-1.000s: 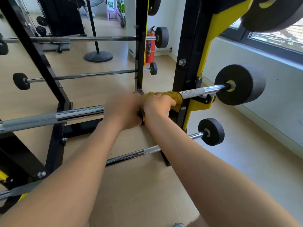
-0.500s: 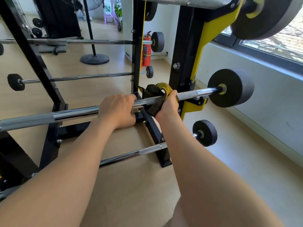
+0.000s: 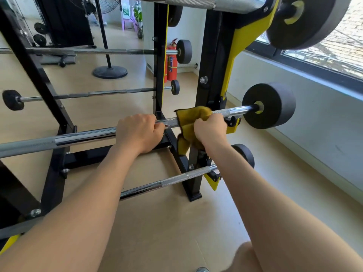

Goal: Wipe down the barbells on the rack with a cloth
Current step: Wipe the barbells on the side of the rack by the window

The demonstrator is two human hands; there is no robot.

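A chrome barbell (image 3: 78,138) lies across the black and yellow rack (image 3: 213,79) at mid height, with a black end weight (image 3: 272,106) on its right end. My left hand (image 3: 140,132) is closed around the bar just left of the rack's right upright. My right hand (image 3: 211,131) grips a mustard-yellow cloth (image 3: 193,117) draped over the bar by that upright, with a corner hanging below. A lower barbell (image 3: 176,178) rests beneath, and another bar with a large weight (image 3: 306,18) sits above.
A mirror behind the rack reflects the barbells, a fan stand (image 3: 110,71) and a red fire extinguisher (image 3: 171,62). A white wall with a window (image 3: 334,54) runs close along the right. The floor is light wood.
My hands, pressed together a second ago, have separated. The right hand has slid the cloth rightwards along the bar and loosened it, so a corner now hangs down.
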